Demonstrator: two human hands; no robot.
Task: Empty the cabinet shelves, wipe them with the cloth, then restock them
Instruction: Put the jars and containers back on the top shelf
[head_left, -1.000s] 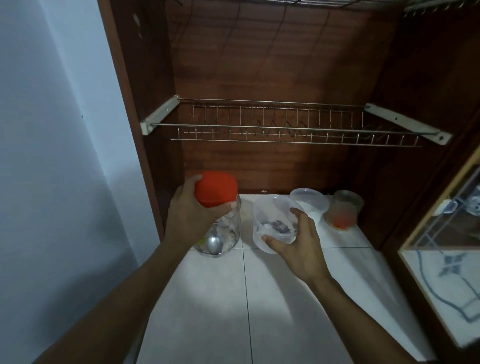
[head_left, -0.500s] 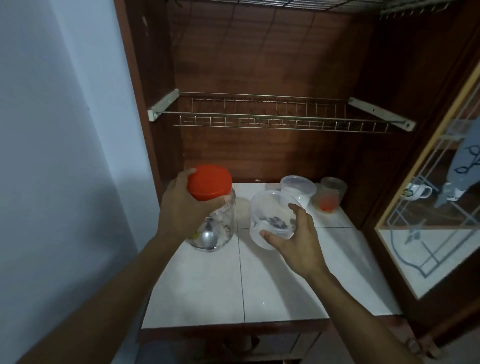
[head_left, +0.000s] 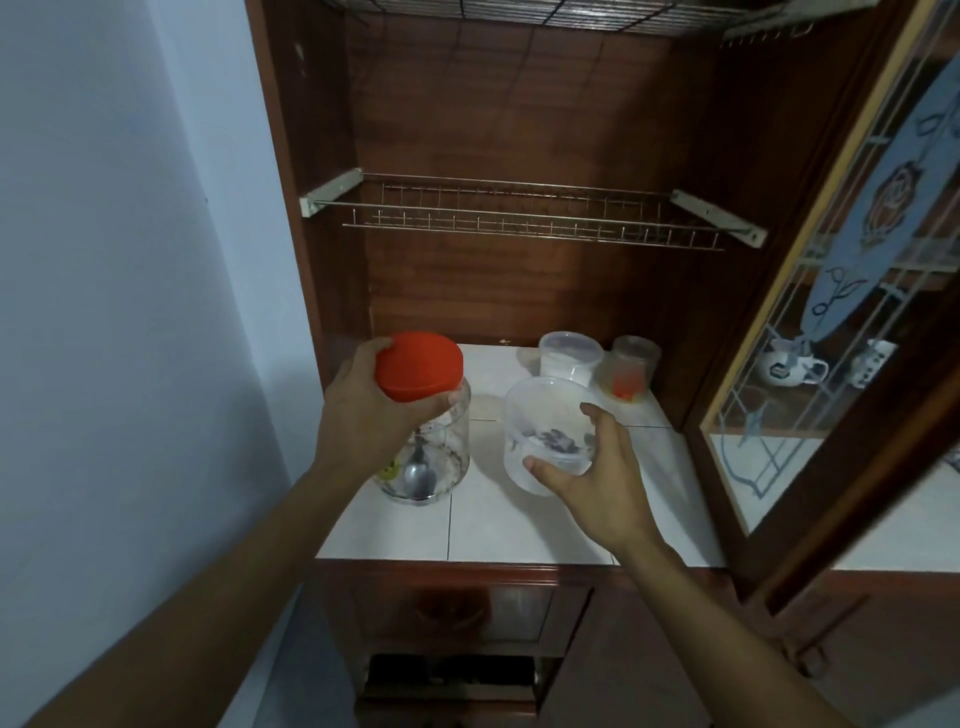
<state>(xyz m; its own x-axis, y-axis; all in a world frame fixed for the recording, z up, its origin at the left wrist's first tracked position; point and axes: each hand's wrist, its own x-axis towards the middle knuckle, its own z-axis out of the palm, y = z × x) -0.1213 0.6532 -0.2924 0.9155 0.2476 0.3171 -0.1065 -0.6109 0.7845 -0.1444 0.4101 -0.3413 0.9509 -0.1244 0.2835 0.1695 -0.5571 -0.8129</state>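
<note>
My left hand (head_left: 366, 415) grips a clear jar with a red lid (head_left: 420, 365) just under that lid; a spoon lies inside the jar (head_left: 434, 457). My right hand (head_left: 597, 478) holds a round clear plastic container (head_left: 540, 415) with dark bits in it, tilted toward me. Both are over the white tiled shelf (head_left: 509, 525) of the wooden cabinet; whether they touch the tiles is unclear. Behind them stand a lidded white tub (head_left: 570, 358) and a small clear tub with orange contents (head_left: 635, 370). No cloth is visible.
An empty wire rack (head_left: 524, 215) spans the cabinet above the tiled shelf, with another rack (head_left: 571, 13) at the top. The glass cabinet door (head_left: 841, 291) stands open at the right. A pale blue wall (head_left: 130, 260) borders the left.
The view has drawn back and down, showing the shelf's front edge and the lower cabinet. Both hands keep their hold on the jar and the container, shifted slightly toward the shelf's front.
</note>
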